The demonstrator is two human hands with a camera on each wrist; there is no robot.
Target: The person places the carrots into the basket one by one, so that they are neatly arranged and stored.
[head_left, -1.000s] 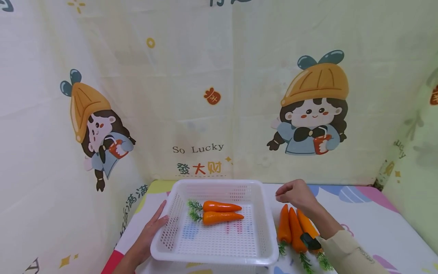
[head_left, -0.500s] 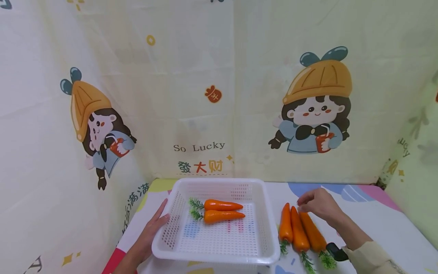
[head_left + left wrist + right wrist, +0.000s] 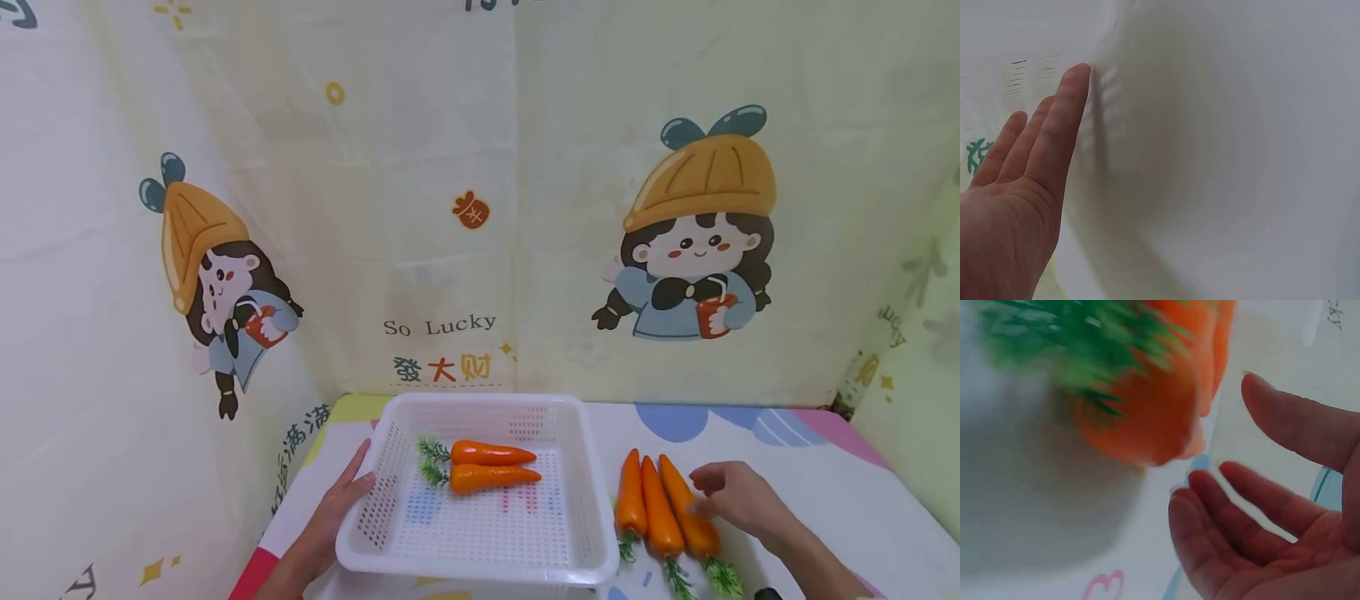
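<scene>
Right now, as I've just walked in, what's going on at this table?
A person has their left hand at the left side of a white basket, where two carrots lie side by side. Three more carrots lie on the table to the basket's right. The right hand, thumb and fingers apart, is beside the rightmost one and holds nothing.

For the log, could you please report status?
Left hand at white basket; right hand empty, beside rightmost carrot. Two carrots inside, three on table. Nothing visibly blocking.
</scene>
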